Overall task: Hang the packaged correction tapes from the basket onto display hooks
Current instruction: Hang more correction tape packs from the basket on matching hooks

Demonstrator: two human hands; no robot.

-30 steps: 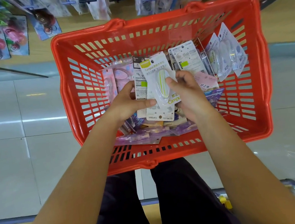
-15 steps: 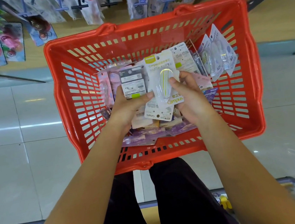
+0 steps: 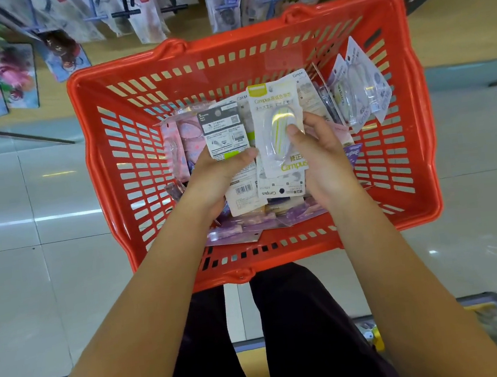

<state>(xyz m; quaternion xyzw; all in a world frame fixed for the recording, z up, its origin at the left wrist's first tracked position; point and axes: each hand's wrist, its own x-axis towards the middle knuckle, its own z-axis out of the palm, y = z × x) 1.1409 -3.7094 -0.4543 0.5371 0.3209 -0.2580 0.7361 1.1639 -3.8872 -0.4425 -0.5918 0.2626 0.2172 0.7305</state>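
Fingers of the right hand (image 3: 324, 161) are pinching a yellow tape pack (image 3: 277, 129). The left hand (image 3: 218, 176) is gripping a grey-backed pack (image 3: 225, 129) over the red basket (image 3: 110, 179).

"Campus" is printed on the yellow-topped correction tape package (image 3: 276, 117); likewise on the card (image 3: 278, 189) beneath it.

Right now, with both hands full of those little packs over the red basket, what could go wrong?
1. The left hand grips several overlapping packs with just a thumb on top; one may slide out back into the basket.
2. The right hand pinches the yellow-striped pack by its slick bubble, so it might slip.
3. Some packs face backward and could get hung that way.
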